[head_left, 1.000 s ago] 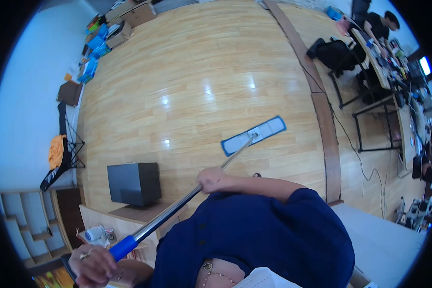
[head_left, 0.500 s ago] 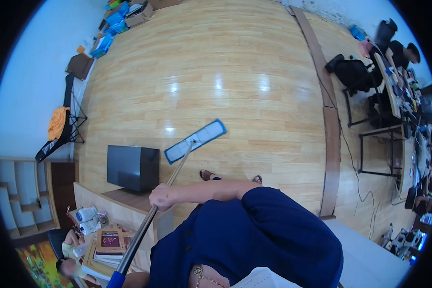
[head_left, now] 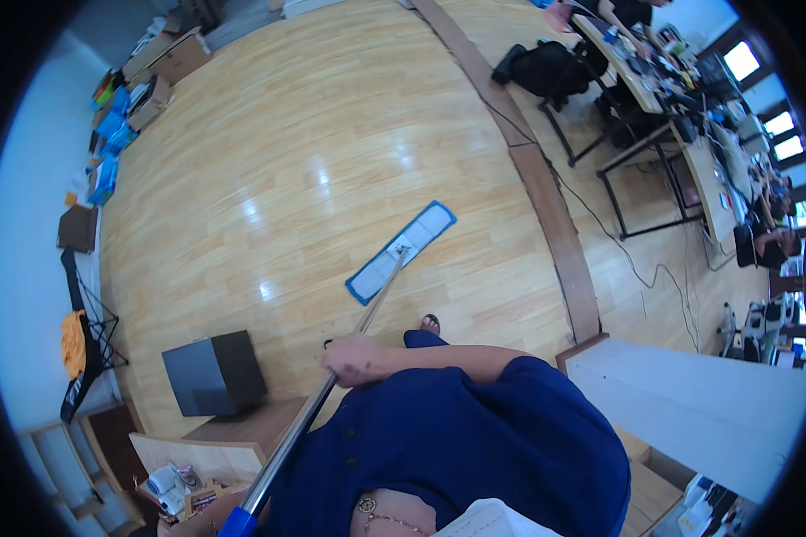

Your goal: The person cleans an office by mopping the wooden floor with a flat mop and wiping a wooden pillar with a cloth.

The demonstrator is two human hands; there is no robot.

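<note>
I hold a flat mop with both hands. Its blue-edged white pad (head_left: pixel 401 252) lies flat on the wooden floor (head_left: pixel 269 161) ahead of me. The metal pole (head_left: pixel 372 309) slants back from the pad to my lower left. My right hand (head_left: pixel 349 360) is shut around the pole's middle, its forearm crossing my dark blue top. My left hand (head_left: pixel 188 528) shows only at the bottom edge, gripping the pole's blue end grip (head_left: pixel 238 522). One of my feet (head_left: pixel 430 322) shows just behind the pad.
A black box (head_left: pixel 213 371) stands on the floor at my left, beside a low wooden shelf (head_left: pixel 242 430) holding small items. A white counter (head_left: pixel 690 403) is at my right. Desks (head_left: pixel 690 134) with seated people, a floor cable (head_left: pixel 636 259) and cardboard boxes (head_left: pixel 166 58) line the edges.
The mop pad swung left across the floor, then came back a little to the right. My right hand stayed on the pole throughout, and the view shifted with my head.
</note>
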